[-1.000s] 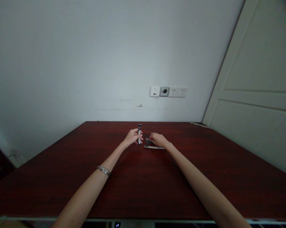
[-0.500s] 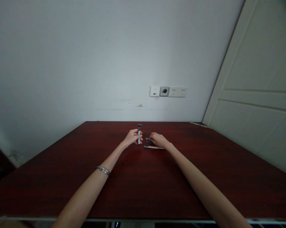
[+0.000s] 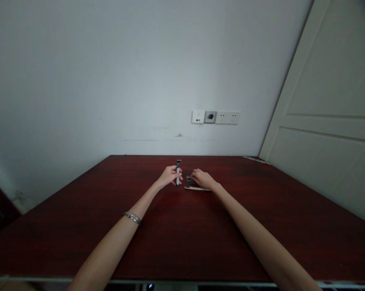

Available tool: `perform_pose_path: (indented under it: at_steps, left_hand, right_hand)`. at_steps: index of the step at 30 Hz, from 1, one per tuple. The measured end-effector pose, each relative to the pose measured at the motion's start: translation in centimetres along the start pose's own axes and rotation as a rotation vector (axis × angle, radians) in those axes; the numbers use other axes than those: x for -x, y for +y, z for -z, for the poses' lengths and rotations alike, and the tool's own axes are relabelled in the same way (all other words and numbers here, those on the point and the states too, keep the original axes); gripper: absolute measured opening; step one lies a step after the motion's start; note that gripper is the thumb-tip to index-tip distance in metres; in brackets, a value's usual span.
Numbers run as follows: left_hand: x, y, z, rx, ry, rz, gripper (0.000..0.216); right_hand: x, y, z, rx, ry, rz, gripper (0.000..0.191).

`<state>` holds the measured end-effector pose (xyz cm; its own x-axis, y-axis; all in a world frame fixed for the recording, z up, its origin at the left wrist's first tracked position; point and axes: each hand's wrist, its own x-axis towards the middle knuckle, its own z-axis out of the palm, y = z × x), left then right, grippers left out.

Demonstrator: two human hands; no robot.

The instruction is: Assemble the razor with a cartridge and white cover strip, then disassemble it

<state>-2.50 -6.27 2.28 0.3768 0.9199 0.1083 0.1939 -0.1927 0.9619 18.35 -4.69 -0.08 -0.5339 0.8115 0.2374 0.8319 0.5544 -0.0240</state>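
Around the middle of the bench, toward its far edge, a razor-like tool with a pale handle and a dark, T-shaped head is held upright, head uppermost. Its handle is pinched between the thumb and fingers of the left hand, so that grip is pressed together on it; whether its foot is touching the bench cannot be told. Just to its right, a small dark piece is met by the curled fingertips of the right hand; by the knuckles its far part is hidden, and whether it is pinched or only touched by that grip cannot be told. Nearer the front edge, just beside the same hand, a pale strip with a dark left end is laid flat, its right end reaching the wrist.

As things lie, the tool has already been taken up, while the small piece and the strip are judged not to have been lifted; tool and piece are kept apart, and how much is left cannot be judged.

Farther out, a bracelet is worn on the left wrist, and beyond the bench's far edge sockets are set in the wall
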Motion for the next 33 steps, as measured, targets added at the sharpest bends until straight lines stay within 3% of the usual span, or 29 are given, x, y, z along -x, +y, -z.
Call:
perform_pose_path:
  at_steps: [9,20,26,33]
  left_hand:
    - [0.1,0.2,0.0,0.025,-0.024,-0.024,0.023]
    - [0.1,0.5,0.0,0.026,-0.021,-0.058,0.02]
    - [-0.1,0.3,0.1,0.02,-0.015,-0.095,0.021]
    - [-0.2,0.1,0.2,0.016,-0.017,-0.11,0.021]
  right_hand:
    - [-0.2,0.9,-0.5,-0.131,0.127,-0.015,0.024]
    - [-0.4,0.3,1.5,-0.559,0.333,0.01,0.024]
    - [-0.2,-1.1,2.7,-0.738,0.292,-0.026,0.027]
    - [0.2,-2.5,3.8,-0.72,0.239,-0.003,0.028]
